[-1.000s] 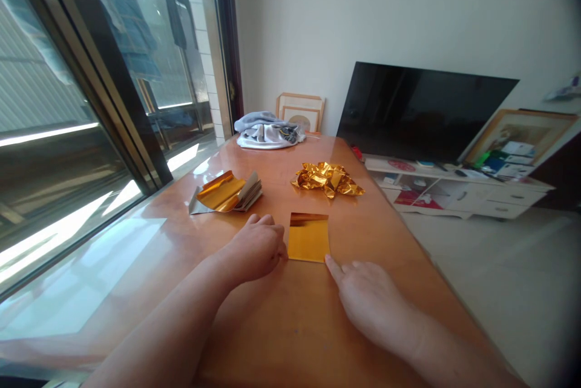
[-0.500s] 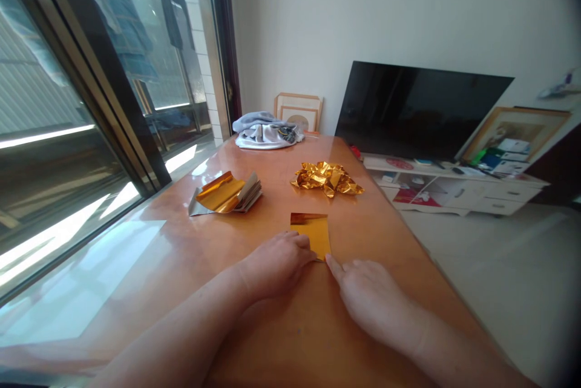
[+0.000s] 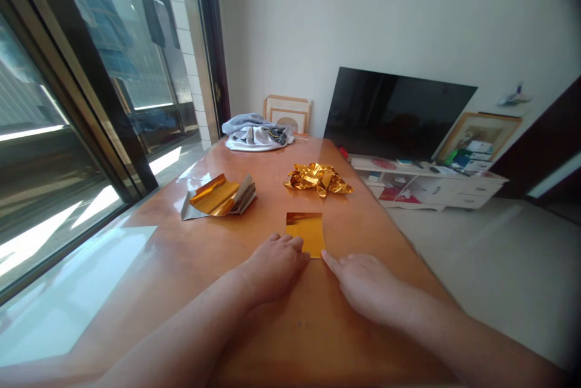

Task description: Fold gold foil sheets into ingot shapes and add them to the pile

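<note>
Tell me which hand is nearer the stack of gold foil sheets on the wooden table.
Left. The left hand lies nearer, in front of and to the right of the stack of gold foil sheets. The right hand lies farther off, beyond the flat gold foil square.

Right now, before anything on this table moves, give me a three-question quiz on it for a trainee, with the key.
1. True or false: on the wooden table, the crumpled gold foil lies farther from the person than the flat gold foil sheet.
2. Multiple choice: what lies to the left of the crumpled foil, as seen from the person's position? A: a pair of scissors. B: a pack of gold foil sheets interleaved with paper. C: a coffee mug.
3. Fill in the blank: the extended index finger at the flat sheet's near right corner belongs to the ___ hand.

Key: 1 true; 2 B; 3 right, the right hand.
</note>
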Action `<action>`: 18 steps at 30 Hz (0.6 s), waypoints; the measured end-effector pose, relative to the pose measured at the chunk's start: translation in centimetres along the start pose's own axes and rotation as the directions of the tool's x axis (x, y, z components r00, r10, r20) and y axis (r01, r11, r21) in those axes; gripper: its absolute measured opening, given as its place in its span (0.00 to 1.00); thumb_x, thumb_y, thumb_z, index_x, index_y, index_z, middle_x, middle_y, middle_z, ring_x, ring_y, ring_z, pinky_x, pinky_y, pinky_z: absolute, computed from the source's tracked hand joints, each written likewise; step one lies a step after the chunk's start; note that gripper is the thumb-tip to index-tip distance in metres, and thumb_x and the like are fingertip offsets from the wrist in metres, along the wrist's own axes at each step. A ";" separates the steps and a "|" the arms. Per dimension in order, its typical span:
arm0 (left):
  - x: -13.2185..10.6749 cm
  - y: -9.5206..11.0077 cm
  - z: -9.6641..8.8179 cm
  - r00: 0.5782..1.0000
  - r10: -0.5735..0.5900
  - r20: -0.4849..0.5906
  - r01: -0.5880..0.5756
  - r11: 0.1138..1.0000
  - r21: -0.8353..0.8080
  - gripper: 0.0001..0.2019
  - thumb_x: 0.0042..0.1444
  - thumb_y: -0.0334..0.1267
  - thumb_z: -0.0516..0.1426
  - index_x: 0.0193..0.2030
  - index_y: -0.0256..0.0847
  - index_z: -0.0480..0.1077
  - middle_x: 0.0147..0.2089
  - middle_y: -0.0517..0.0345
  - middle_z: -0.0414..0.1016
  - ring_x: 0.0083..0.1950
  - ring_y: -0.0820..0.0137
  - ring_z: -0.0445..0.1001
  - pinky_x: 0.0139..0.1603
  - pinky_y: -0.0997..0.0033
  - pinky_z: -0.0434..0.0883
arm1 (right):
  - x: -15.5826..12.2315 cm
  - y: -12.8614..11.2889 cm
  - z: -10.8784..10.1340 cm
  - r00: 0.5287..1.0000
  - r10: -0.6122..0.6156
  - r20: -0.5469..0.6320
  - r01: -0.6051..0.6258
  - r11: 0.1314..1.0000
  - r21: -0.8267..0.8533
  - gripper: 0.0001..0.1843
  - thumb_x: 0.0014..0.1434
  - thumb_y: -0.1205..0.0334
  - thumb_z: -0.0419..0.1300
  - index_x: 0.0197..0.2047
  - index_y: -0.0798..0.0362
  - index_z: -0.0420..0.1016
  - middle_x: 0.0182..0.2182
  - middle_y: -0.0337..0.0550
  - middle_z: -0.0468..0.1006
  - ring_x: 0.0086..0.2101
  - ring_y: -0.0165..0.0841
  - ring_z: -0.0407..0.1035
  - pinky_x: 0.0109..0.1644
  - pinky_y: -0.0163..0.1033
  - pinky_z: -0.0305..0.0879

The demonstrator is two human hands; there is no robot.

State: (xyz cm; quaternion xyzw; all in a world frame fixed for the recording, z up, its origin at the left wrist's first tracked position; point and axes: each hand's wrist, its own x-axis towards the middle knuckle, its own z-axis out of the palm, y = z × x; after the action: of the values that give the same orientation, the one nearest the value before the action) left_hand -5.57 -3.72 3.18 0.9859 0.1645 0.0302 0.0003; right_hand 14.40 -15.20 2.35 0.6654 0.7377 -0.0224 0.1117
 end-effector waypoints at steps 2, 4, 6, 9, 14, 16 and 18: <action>0.0 0.0 0.2 1.000 -0.002 -0.015 0.002 1.000 0.018 0.12 0.65 0.38 0.52 0.44 0.44 0.77 0.43 0.50 0.73 0.40 0.63 0.71 0.43 0.61 0.64 | 0.0 0.3 -0.2 1.000 0.014 0.022 -0.014 1.000 0.024 0.32 0.64 0.70 0.47 0.71 0.51 0.61 0.45 0.55 0.83 0.42 0.44 0.77 0.45 0.44 0.66; 0.0 0.1 0.4 1.000 -0.001 -0.023 0.001 1.000 0.025 0.11 0.64 0.38 0.52 0.45 0.44 0.77 0.43 0.50 0.73 0.40 0.62 0.71 0.43 0.60 0.64 | -0.1 0.3 -0.5 0.999 0.048 0.003 -0.048 0.999 0.021 0.33 0.62 0.70 0.48 0.70 0.52 0.63 0.45 0.55 0.82 0.43 0.44 0.76 0.46 0.44 0.66; -0.1 0.1 0.4 1.000 -0.004 -0.028 0.004 1.000 0.026 0.11 0.63 0.37 0.53 0.45 0.44 0.76 0.43 0.49 0.73 0.41 0.62 0.71 0.43 0.60 0.64 | -0.1 -0.3 -0.8 0.993 0.096 -0.067 -0.095 0.995 0.011 0.32 0.62 0.71 0.48 0.69 0.54 0.64 0.47 0.55 0.82 0.44 0.44 0.75 0.47 0.44 0.65; -0.2 0.1 0.4 0.999 -0.006 -0.034 0.007 1.000 0.020 0.11 0.63 0.37 0.54 0.46 0.43 0.76 0.44 0.49 0.73 0.42 0.61 0.71 0.44 0.59 0.64 | 0.2 -1.9 -1.0 0.984 0.109 -0.143 -0.109 0.994 0.010 0.32 0.62 0.71 0.49 0.70 0.54 0.63 0.47 0.53 0.82 0.45 0.43 0.75 0.48 0.43 0.65; -0.2 0.1 0.3 0.999 0.006 -0.031 -0.006 1.000 0.026 0.11 0.63 0.37 0.53 0.46 0.43 0.77 0.46 0.47 0.74 0.43 0.60 0.71 0.44 0.58 0.64 | 0.8 -4.2 -0.1 0.992 0.075 -0.102 -0.076 0.997 -0.008 0.28 0.67 0.72 0.44 0.67 0.53 0.66 0.43 0.53 0.83 0.41 0.42 0.77 0.42 0.42 0.65; -0.2 0.1 0.2 1.000 0.007 -0.022 -0.006 0.999 0.032 0.11 0.63 0.37 0.53 0.45 0.43 0.77 0.45 0.47 0.74 0.42 0.60 0.71 0.44 0.58 0.64 | 0.8 -4.2 0.2 0.991 0.083 -0.100 -0.086 0.996 -0.020 0.28 0.68 0.72 0.43 0.68 0.53 0.65 0.44 0.53 0.83 0.40 0.43 0.77 0.41 0.42 0.65; -0.2 0.0 0.1 1.000 -0.004 -0.015 0.004 1.000 0.023 0.12 0.63 0.38 0.53 0.45 0.43 0.77 0.45 0.47 0.74 0.41 0.61 0.71 0.44 0.58 0.63 | 0.7 -4.0 0.4 0.991 0.094 -0.094 -0.098 0.995 -0.035 0.29 0.67 0.72 0.44 0.68 0.53 0.64 0.42 0.53 0.83 0.39 0.43 0.78 0.39 0.42 0.64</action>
State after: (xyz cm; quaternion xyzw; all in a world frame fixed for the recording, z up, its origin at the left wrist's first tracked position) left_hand -5.77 -3.80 3.04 0.9853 0.1666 0.0357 -0.0120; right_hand 10.47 -15.01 1.40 0.6980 0.7096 0.0282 0.0916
